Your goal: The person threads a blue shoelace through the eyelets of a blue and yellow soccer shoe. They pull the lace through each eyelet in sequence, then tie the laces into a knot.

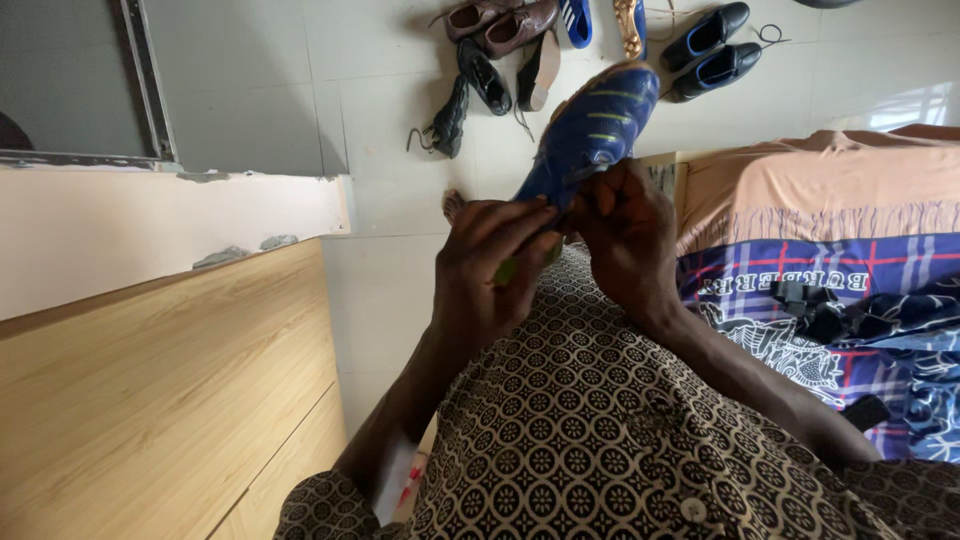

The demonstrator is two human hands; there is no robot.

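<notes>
Tiled floor (400, 250); blue yellow-striped boot (592, 130)

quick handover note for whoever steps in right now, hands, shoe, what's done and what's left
Left hand: closed round the near end of the blue football boot with yellow-green stripes, a small green piece showing under the fingers.
Right hand: fingers pinching at the boot's top, about where the laces would be.
Boot is held over the lap, toe pointing away towards the pile of dark and brown shoes on the white tiled floor.
Done: boot picked up and in both hands.
Left: the fingers hide how far the work has got.
</notes>
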